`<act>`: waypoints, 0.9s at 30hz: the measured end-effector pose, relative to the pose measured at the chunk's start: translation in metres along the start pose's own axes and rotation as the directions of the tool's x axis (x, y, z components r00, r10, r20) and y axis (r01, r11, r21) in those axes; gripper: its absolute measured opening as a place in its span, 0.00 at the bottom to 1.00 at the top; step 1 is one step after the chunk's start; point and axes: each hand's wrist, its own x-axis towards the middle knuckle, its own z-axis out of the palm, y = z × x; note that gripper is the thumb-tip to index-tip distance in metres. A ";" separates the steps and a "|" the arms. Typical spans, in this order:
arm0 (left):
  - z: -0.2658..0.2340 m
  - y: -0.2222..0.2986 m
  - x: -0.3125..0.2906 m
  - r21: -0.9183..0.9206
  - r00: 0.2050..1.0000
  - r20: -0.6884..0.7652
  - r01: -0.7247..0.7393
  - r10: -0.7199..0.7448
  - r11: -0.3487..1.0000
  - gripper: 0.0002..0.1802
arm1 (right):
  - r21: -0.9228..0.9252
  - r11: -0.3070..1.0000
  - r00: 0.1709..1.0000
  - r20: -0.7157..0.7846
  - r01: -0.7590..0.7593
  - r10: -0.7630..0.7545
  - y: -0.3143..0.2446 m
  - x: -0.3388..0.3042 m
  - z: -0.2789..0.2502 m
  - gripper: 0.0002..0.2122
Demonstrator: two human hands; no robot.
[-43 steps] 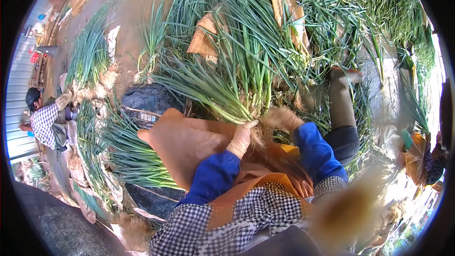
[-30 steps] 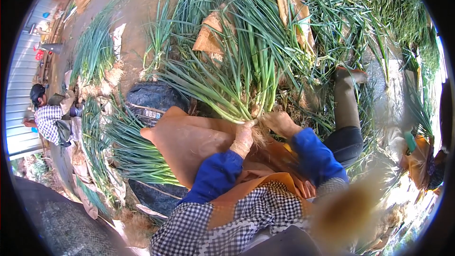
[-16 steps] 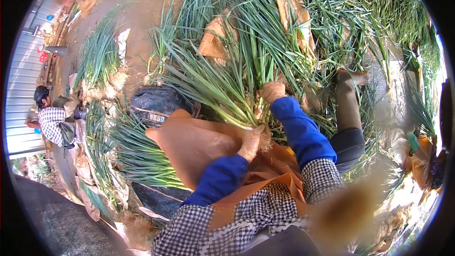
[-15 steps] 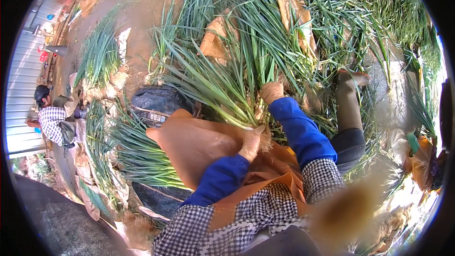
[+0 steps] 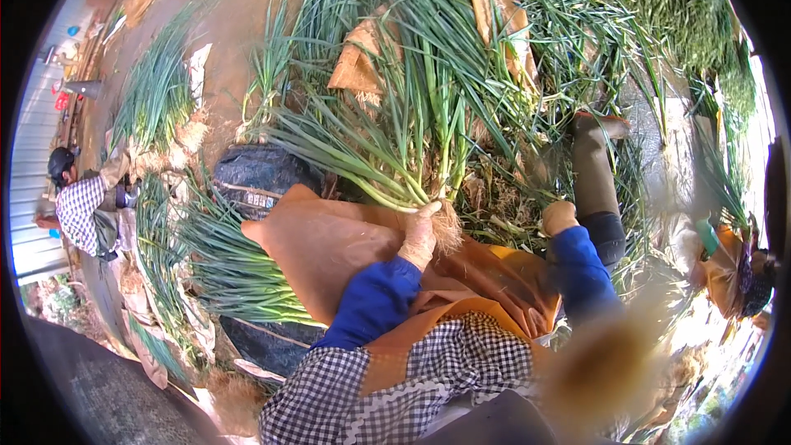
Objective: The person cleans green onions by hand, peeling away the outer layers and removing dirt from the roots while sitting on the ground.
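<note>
My left hand (image 5: 418, 241), in a light glove, is closed round the lower white stalks of a bunch of green onions (image 5: 375, 181). Their pale stringy roots (image 5: 447, 227) hang beside its fingers, and the long green leaves fan out up and to the left. To the right, clear of the bunch, my right hand (image 5: 560, 218) is curled in a similar glove, low over scattered leaf and root trimmings (image 5: 503, 206). Whatever its fingers hold, if anything, cannot be made out. An orange-brown apron (image 5: 329, 235) spreads under my left forearm.
Piled green onions (image 5: 437, 33) lie ahead, some under brown cloth pieces (image 5: 498, 12). A neat stack of onions (image 5: 239, 268) lies at left by a dark plastic bundle (image 5: 268, 177). A booted leg (image 5: 595, 173) stands at right. Another person (image 5: 82, 206) works far left.
My right hand has left the bunch and moved right and toward me, down to the trimmings. My left hand keeps its hold on the green onions. The view has shifted slightly.
</note>
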 end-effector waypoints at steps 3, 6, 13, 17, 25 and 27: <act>-0.014 -0.008 0.011 -0.008 0.997 0.054 0.063 -0.063 0.998 0.13 | 0.321 0.947 0.999 -0.033 -0.017 0.030 -0.006 0.068 0.028 0.17; -0.013 0.013 -0.001 -0.048 0.980 0.054 0.194 -0.192 0.980 0.12 | 0.975 0.100 0.977 0.189 -0.198 0.097 -0.068 0.110 0.006 0.21; -0.008 -0.019 -0.013 0.126 0.973 -0.014 0.230 -0.230 0.965 0.10 | 0.150 0.988 0.885 -0.465 0.039 0.035 -0.132 0.148 0.018 0.09; -0.005 -0.008 -0.012 -0.009 0.939 -0.133 0.319 -0.317 0.948 0.07 | 0.397 0.865 0.904 -0.406 0.308 -0.136 -0.126 0.117 0.010 0.07; 0.033 0.000 -0.025 0.217 0.982 0.080 0.148 -0.169 0.965 0.15 | -0.223 0.973 0.768 -0.615 0.051 -0.181 -0.072 0.179 0.032 0.05; -0.001 -0.002 -0.019 0.238 1.000 0.003 0.017 -0.018 0.971 0.15 | 0.232 0.972 0.823 -0.547 -0.030 0.156 -0.128 0.176 0.009 0.09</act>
